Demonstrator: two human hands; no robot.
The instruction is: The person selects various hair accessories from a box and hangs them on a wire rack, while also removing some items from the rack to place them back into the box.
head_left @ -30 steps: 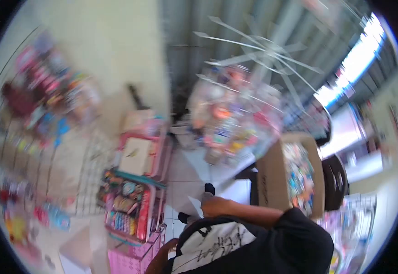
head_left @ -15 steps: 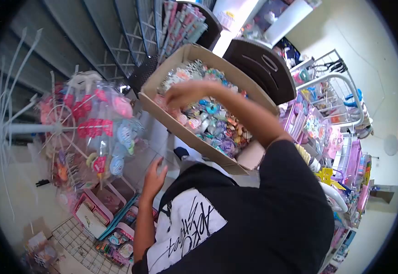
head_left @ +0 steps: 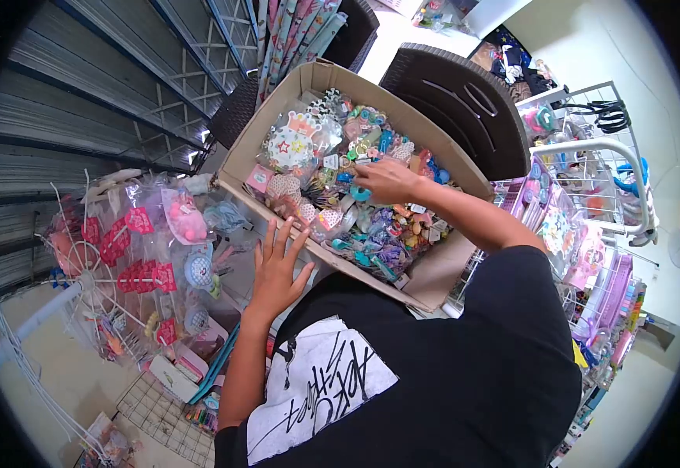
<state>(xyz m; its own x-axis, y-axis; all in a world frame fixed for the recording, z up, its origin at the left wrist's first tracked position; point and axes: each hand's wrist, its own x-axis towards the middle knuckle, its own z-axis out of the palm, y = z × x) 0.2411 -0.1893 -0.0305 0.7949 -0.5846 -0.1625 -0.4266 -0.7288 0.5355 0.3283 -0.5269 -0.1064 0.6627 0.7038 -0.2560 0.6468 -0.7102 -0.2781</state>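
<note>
A long cardboard box point(head_left: 465, 160), its flaps up, is filled with small packaged trinkets point(head_left: 387, 234) in many colours. Inside it, my right hand point(head_left: 390, 181) reaches over the middle of the pile, fingers bent down and drawn together beside a teal ring-shaped item point(head_left: 360, 193). What those fingers hold, if anything, is hidden. My left hand point(head_left: 279, 269) is open at the near side of the box, fingers spread with the tips by the rim. Close to those tips lie heart-patterned pieces point(head_left: 284, 187) and a white card with coloured stars point(head_left: 290, 147).
Dark woven chairs point(head_left: 457, 101) stand behind the box. Rolled patterned paper point(head_left: 301, 35) rises at its far left corner. A rotating rack of bagged accessories point(head_left: 152, 257) is on the left, and white wire shelves point(head_left: 589, 187) with goods line the right.
My right hand has moved right, from the box's left end to its middle. My left hand has risen to the near rim, fingers spreading. The view has shifted slightly.
</note>
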